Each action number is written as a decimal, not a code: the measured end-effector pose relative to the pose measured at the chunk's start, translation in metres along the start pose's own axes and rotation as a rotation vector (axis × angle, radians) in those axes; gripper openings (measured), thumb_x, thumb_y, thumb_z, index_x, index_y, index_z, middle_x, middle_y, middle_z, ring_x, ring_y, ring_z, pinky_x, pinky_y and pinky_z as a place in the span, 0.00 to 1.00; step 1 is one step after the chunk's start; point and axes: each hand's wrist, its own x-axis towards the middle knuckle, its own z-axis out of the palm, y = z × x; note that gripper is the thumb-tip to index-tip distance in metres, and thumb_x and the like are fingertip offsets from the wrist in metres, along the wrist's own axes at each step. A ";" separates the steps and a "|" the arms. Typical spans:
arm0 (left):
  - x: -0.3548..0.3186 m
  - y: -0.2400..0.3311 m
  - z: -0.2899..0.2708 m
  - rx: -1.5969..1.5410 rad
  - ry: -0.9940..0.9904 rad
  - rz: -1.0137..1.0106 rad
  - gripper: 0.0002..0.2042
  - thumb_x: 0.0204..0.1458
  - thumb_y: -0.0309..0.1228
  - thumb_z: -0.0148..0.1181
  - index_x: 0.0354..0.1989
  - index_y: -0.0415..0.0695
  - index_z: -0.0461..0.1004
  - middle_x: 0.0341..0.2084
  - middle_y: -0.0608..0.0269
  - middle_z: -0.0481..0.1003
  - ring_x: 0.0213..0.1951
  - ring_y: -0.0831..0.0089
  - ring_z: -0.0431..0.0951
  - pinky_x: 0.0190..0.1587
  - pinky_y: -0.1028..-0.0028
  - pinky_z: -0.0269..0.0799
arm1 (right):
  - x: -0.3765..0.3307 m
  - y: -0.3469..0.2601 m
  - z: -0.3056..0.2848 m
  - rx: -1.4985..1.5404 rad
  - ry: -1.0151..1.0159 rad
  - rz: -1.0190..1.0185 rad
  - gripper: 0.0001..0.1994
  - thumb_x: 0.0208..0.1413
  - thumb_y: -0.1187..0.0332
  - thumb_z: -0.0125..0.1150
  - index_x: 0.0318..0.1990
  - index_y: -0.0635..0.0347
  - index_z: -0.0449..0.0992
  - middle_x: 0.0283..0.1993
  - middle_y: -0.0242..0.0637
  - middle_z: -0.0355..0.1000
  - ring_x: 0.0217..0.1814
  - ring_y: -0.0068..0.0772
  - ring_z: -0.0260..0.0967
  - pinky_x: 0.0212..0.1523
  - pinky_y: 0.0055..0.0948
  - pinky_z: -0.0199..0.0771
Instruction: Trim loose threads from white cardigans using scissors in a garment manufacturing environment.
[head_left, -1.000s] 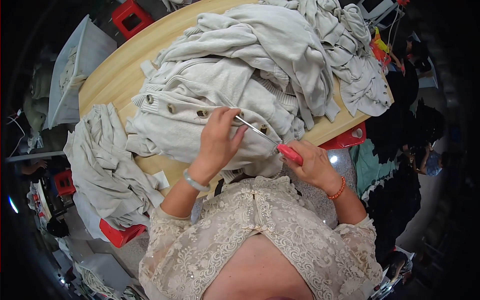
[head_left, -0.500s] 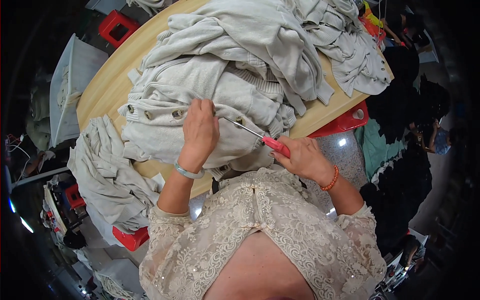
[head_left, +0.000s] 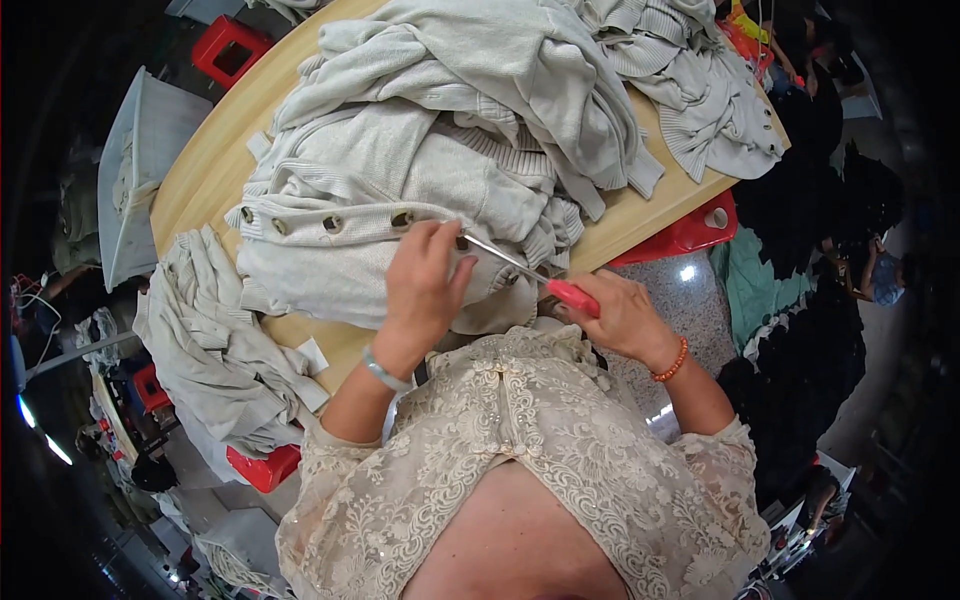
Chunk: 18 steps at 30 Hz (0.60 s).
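Note:
A pale grey knitted cardigan (head_left: 310,265) lies in front of me, its button band running across with several dark buttons (head_left: 402,219) along it. My left hand (head_left: 425,290) is on this band, fingers bent around its edge beside a button that is partly covered. In my right hand (head_left: 625,315) is a thin metal-shafted tool with a red handle (head_left: 573,298), much like a screwdriver. Its shaft slants up and left over the cardigan, and the tip meets the band by my left fingertips. Exactly how the tip touches the button cannot be made out.
More pale knitwear (head_left: 500,60) is heaped beyond on the wooden table (head_left: 215,130), and another garment (head_left: 215,340) hangs over its left edge. Red stools (head_left: 228,50) stand around. Dark garments (head_left: 800,350) are piled at right, and a white bin (head_left: 140,180) stands at left.
My left hand has slid right and nearer along the band, uncovering another button. The red-handled tool and right hand have shifted slightly right and nearer. The cardigan has shifted a little left.

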 end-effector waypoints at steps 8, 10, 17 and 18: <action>0.004 -0.014 0.027 0.195 -0.194 -0.036 0.15 0.43 0.23 0.63 0.41 0.40 0.70 0.34 0.55 0.70 0.38 0.55 0.71 0.40 0.60 0.66 | -0.018 0.008 0.000 -0.111 -0.149 0.148 0.13 0.55 0.56 0.61 0.41 0.54 0.73 0.30 0.44 0.71 0.35 0.50 0.72 0.34 0.45 0.70; 0.005 -0.021 0.028 0.119 -0.197 -0.029 0.11 0.41 0.21 0.63 0.35 0.40 0.70 0.30 0.56 0.71 0.34 0.55 0.73 0.37 0.62 0.68 | -0.019 0.009 0.004 -0.089 -0.108 0.141 0.13 0.55 0.56 0.61 0.39 0.53 0.73 0.27 0.44 0.72 0.33 0.52 0.72 0.34 0.46 0.69; 0.003 -0.036 0.006 -0.476 -0.266 -0.325 0.08 0.43 0.16 0.62 0.32 0.39 0.73 0.24 0.62 0.74 0.27 0.74 0.74 0.34 0.77 0.70 | -0.017 0.004 -0.001 -0.065 -0.131 0.095 0.14 0.54 0.54 0.61 0.38 0.53 0.73 0.23 0.44 0.72 0.29 0.54 0.72 0.32 0.46 0.69; -0.001 -0.048 0.008 -0.537 -0.303 -0.334 0.07 0.47 0.16 0.60 0.35 0.38 0.73 0.26 0.69 0.74 0.29 0.84 0.71 0.35 0.82 0.68 | -0.014 0.003 -0.002 -0.047 -0.154 0.116 0.15 0.55 0.52 0.60 0.39 0.53 0.74 0.24 0.45 0.73 0.30 0.54 0.73 0.35 0.47 0.70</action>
